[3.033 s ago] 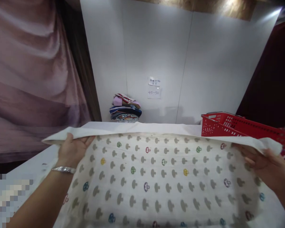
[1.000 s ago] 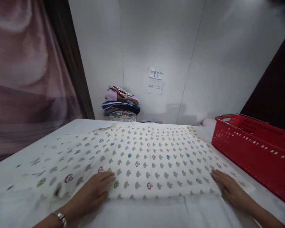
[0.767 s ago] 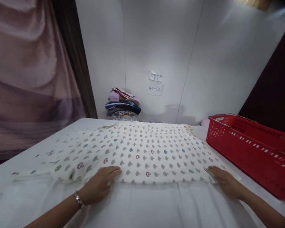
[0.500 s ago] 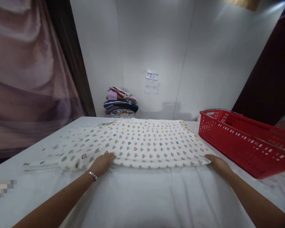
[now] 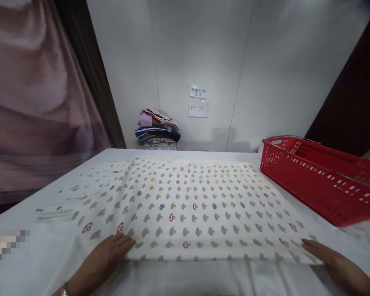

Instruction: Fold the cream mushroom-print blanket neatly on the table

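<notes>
A white mushroom-print cloth point(image 5: 191, 213) lies spread over the white-covered table, its near edge drawn close to me. At the left of that edge, my left hand point(image 5: 109, 253) is closed on the cloth, fingers over the top and the thumb hidden. My right hand point(image 5: 329, 255) grips the near right corner, its fingertips on top of the fabric. Between the hands the near edge runs fairly straight. Toward the left the cloth spreads into a looser, uneven part with small wrinkles.
On the right stands a red plastic basket point(image 5: 311, 181) with metal handles. A stack of folded clothes point(image 5: 158, 129) sits at the back against the grey wall, left of two paper signs point(image 5: 198, 107). A pink curtain point(image 5: 27, 98) hangs at the left. The white table cover point(image 5: 27, 201) shows around the cloth.
Both hands have come toward me and moved farther apart, drawing the cloth's near edge with them. The cloth now looks flatter and covers more of the table's near side.
</notes>
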Demonstrator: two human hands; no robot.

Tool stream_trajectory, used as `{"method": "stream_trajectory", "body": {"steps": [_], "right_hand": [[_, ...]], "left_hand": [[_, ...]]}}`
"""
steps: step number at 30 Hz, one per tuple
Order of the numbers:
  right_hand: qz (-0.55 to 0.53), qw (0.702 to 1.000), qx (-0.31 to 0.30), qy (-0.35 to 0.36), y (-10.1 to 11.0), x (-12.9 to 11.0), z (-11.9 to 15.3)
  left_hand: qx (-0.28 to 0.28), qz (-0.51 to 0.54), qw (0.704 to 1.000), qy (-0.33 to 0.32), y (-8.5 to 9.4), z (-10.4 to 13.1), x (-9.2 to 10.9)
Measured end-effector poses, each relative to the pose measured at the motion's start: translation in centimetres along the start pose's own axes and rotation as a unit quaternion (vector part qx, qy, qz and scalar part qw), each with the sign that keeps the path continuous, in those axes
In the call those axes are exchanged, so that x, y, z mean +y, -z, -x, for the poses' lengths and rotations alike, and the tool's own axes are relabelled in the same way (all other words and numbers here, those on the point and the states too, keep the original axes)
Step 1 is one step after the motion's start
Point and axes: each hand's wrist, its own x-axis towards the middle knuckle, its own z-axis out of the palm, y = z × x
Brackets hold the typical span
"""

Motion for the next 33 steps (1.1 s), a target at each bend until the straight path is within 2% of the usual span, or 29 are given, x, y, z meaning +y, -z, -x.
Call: {"method": "stream_trajectory", "body": {"steps": [3,5,11,13,16,19,23,26,29,31,33], "right_hand": [[-0.009,0.998,-0.058,-0.001,0.3,-1.0,-0.6],[0.001,0.997,-0.071,-0.019,0.8,-1.9,-1.8],[0.021,0.995,-0.089,-0.048,2.6,-3.7,-4.4],[0.010,0.993,-0.108,-0.047,3.6,-4.0,-5.5],[0.021,0.991,-0.122,-0.058,5.4,-5.1,-8.3],[0.078,0.987,-0.114,-0.076,6.4,-7.3,-12.1],[0.143,0.980,-0.090,-0.106,5.8,-9.9,-17.4],[0.158,0.983,-0.070,-0.065,4.4,-10.8,-21.4],[0.086,0.996,-0.008,-0.017,2.6,-12.0,-25.9],[0.036,0.999,-0.010,-0.019,1.1,-13.6,-29.2],[0.037,0.999,-0.029,-0.017,-0.8,-15.5,-32.5]], "left_hand": [[-0.002,-0.002,1.000,0.009,-0.9,-0.2,0.0],[0.005,-0.006,1.000,0.012,-0.7,-1.3,0.3],[-0.039,0.007,0.998,0.055,2.6,-4.6,1.6],[-0.042,0.012,0.995,0.087,3.8,-5.5,1.4],[-0.018,0.008,0.991,0.136,5.3,-7.7,0.4],[-0.015,-0.016,0.988,0.152,6.1,-11.3,-0.6],[-0.051,-0.065,0.980,0.180,5.5,-16.7,-1.4],[-0.059,-0.070,0.982,0.163,4.9,-20.4,-2.0],[0.008,-0.031,0.994,0.101,4.8,-24.7,-2.2],[0.031,0.006,0.996,0.088,4.6,-28.3,-1.9],[0.028,0.033,0.996,0.082,3.8,-32.1,-1.1]]}}
